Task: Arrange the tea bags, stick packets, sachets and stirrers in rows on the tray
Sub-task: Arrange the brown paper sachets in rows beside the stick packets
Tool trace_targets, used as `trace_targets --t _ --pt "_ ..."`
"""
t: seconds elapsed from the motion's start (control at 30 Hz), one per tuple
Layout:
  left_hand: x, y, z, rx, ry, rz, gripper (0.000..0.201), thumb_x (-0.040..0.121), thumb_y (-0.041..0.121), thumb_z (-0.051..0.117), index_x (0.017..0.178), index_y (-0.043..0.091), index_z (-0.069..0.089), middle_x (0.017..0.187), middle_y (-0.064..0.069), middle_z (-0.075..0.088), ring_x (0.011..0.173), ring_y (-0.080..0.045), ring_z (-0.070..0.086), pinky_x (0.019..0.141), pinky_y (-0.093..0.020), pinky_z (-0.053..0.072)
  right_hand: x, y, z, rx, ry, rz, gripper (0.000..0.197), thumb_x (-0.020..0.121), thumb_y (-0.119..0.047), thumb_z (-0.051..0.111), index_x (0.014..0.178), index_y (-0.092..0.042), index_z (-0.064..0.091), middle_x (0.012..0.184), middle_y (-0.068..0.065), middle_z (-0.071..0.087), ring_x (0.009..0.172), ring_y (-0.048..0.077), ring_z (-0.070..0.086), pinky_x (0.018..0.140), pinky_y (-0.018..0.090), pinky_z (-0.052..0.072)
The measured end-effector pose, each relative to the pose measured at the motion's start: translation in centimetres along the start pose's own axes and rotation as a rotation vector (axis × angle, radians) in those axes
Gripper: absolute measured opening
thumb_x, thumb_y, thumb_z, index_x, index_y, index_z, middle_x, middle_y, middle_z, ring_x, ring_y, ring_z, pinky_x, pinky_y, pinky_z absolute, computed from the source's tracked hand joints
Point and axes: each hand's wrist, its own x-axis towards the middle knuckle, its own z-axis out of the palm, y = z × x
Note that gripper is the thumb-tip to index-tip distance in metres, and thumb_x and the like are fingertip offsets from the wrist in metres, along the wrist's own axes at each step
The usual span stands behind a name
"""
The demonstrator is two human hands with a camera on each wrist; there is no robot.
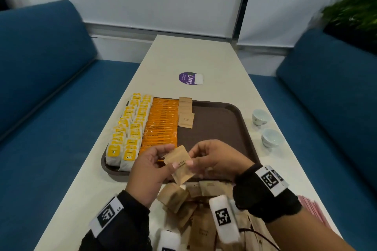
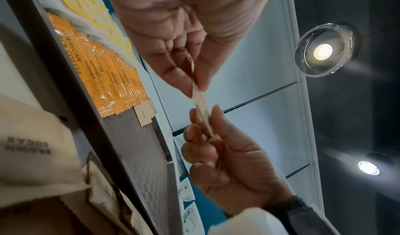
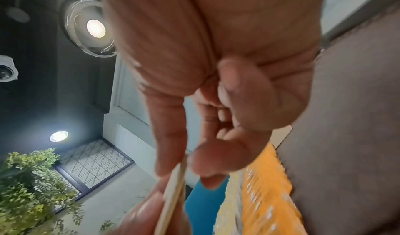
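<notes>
We see small flat kraft-brown paper sachets (image 1: pixel 177 164), at least two overlapped, printed with dark "BROWN SUGAR" text and crimped zigzag edges, held in the air just above the near edge of the dark brown plastic tray (image 1: pixel 220 124). The left hand (image 1: pixel 150 171) pinches them from the left with thumb and fingers, and the right hand (image 1: pixel 216 159) pinches the right edge; both hands grasp the same bundle. In the left wrist view the sachets show edge-on, thin and slightly bowed between the two pinches.

Risks as we judge them: the sachets are light and slick, so one may slide out of the stack and drop onto the loose pile of brown sachets (image 1: pixel 195 206) on the white worktop (image 1: pixel 91 169). Laid down skewed, they could ride over the row of orange coffee stick packets (image 1: pixel 161 126) or break line with the short row of brown sachets (image 1: pixel 185 112) at the tray's far end. A sleeve could nudge the yellow-tagged white tea bags (image 1: pixel 126 128) on the left.

Two small white cups (image 1: pixel 265 128) stand right of the tray, and a purple round sticker (image 1: pixel 188 78) lies beyond it.
</notes>
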Motion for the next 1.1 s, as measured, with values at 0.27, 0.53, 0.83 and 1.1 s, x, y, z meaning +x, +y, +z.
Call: trace_targets --t 0.27,0.53,0.83,1.1 --pt "-0.3 -0.3 0.4 0.001 0.053 0.029 0.033 0.083 -0.006 0.061 0.099 0.023 0.058 0.095 -0.008 0.062 0.087 -0.021 0.064 0.058 -0.027 0.056 -0.7 1.5 2.1 0.240 0.083 0.036 0.009 0.088 -0.011 0.062 0.095 -0.006 0.059 0.081 0.007 0.066 0.057 0.008 0.060 0.045 0.019 0.032" --pt "0.5 -1.3 0.5 0.065 0.006 -0.054 0.030 0.082 -0.008 0.061 0.095 0.018 0.057 0.085 -0.005 0.059 0.068 -0.014 0.056 0.057 -0.024 0.049 2.8 -0.9 0.1 0.163 0.211 -0.027 0.006 0.096 -0.011 0.051 0.100 -0.006 0.052 0.076 0.006 0.064 0.048 0.004 0.058 0.036 0.015 0.036" --pt "0.8 -2.2 -1.3 0.038 0.026 -0.116 0.030 0.083 -0.009 0.060 0.099 0.017 0.060 0.089 -0.008 0.059 0.076 -0.018 0.058 0.064 -0.028 0.049 15.2 0.5 -6.7 -0.212 0.477 0.135 0.006 0.091 -0.012 0.061 0.086 -0.012 0.057 0.079 0.005 0.065 0.058 0.012 0.057 0.057 0.023 0.050" --pt "1.1 -2.3 -2.2 0.019 0.061 -0.141 0.030 0.082 -0.011 0.058 0.097 0.015 0.061 0.086 -0.008 0.059 0.077 -0.018 0.057 0.061 -0.025 0.048 20.0 0.2 -6.9 -0.316 0.491 0.348 0.026 0.089 -0.033 0.063 0.080 -0.010 0.055 0.068 0.000 0.063 0.071 0.012 0.064 0.089 0.027 0.052"
